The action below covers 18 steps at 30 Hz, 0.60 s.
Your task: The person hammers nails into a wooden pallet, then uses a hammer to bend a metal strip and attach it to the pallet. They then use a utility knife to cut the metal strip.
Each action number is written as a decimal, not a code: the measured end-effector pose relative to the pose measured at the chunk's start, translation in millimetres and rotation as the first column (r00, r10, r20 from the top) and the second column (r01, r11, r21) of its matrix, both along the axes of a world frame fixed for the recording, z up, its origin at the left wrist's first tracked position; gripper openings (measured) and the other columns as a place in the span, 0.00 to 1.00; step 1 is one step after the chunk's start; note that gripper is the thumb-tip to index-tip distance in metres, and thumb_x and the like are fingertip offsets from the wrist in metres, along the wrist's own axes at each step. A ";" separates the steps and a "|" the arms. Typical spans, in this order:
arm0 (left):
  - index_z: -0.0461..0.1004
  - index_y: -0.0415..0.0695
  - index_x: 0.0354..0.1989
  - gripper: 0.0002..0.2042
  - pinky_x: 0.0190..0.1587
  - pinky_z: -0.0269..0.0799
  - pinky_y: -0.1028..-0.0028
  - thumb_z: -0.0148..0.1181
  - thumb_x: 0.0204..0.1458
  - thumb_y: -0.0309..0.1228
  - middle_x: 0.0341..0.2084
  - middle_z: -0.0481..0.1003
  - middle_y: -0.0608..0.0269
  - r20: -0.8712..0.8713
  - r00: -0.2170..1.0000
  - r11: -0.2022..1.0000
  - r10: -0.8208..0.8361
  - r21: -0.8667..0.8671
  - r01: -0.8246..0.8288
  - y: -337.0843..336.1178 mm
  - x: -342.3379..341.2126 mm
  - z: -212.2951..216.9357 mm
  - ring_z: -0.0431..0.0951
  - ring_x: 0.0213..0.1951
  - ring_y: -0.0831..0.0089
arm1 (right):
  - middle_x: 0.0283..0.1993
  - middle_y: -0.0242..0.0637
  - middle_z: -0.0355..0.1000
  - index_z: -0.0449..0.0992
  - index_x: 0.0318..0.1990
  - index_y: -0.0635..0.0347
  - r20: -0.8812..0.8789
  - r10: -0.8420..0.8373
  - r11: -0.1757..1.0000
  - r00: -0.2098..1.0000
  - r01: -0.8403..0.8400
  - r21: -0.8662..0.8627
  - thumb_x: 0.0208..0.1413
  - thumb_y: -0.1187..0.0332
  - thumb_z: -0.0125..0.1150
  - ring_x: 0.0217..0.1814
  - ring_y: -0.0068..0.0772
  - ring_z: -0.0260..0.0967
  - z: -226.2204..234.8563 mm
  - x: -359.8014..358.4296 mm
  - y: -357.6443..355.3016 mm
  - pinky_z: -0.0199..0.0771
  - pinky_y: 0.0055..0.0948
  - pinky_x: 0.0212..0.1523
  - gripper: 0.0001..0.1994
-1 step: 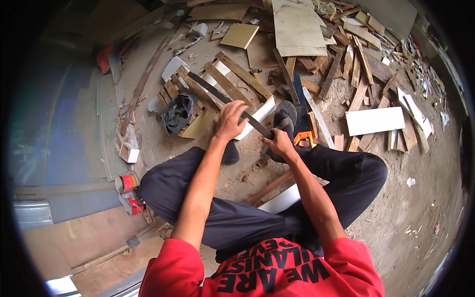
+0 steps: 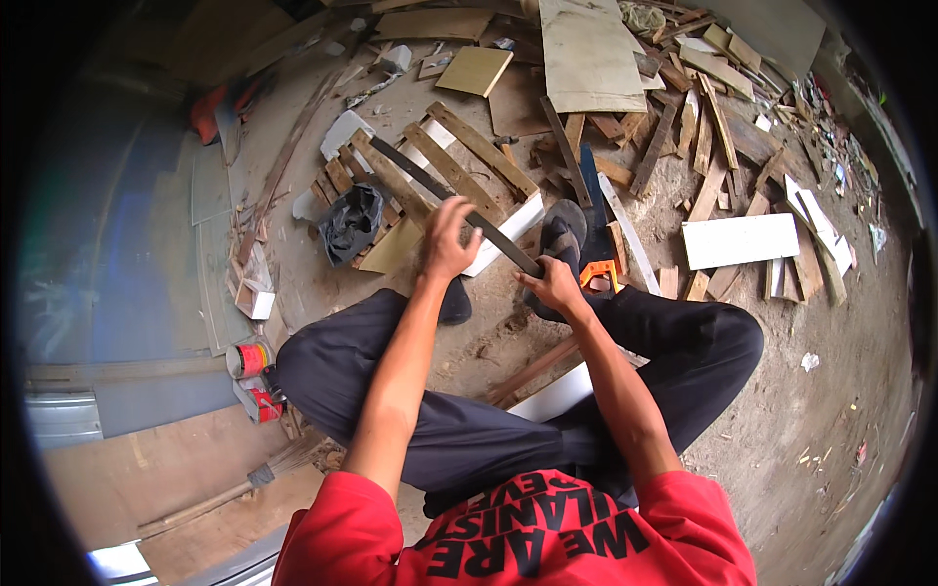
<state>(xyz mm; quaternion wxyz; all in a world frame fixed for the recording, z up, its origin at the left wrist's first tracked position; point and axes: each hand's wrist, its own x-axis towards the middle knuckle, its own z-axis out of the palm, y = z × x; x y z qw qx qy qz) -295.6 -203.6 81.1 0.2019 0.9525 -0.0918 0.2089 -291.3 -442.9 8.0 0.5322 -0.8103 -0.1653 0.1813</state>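
Note:
A long, narrow dark strip [image 2: 510, 247] slants from beside a wooden slatted frame [image 2: 447, 161] down towards my feet; whether it is wood or metal I cannot tell. My right hand [image 2: 553, 285] grips its near end, thumb along it. My left hand [image 2: 449, 242] curves loosely around the middle, fingertips over the strip and thumb held apart on the near side. The frame lies on the ground under the strip's far part, with a white-faced board [image 2: 520, 227] along its near side. A handsaw with an orange handle [image 2: 599, 273] rests beside my right foot.
Scrap boards [image 2: 703, 137] heap up at the far right, with a large pale panel [image 2: 589, 59] among them. A white board [image 2: 740, 240] lies to the right. A black plastic bag [image 2: 352, 223] sits left of the frame; a red-and-yellow can [image 2: 250, 360] stands by my left knee.
My left hand has shifted slightly left and its fingers have loosened, baring more of the strip beside the thumb. My right hand stays at the near end.

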 end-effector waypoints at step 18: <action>0.64 0.48 0.36 0.24 0.21 0.61 0.75 0.51 0.60 0.59 0.20 0.63 0.70 -0.533 0.805 -0.351 0.260 -0.829 -0.436 -53.0 21.6 10.0 0.63 0.18 0.76 | 0.35 0.49 0.79 0.78 0.43 0.70 0.000 -0.312 0.882 0.950 0.290 0.371 0.58 0.47 0.62 0.38 0.45 0.79 -15.2 27.9 -3.9 0.76 0.39 0.45 0.27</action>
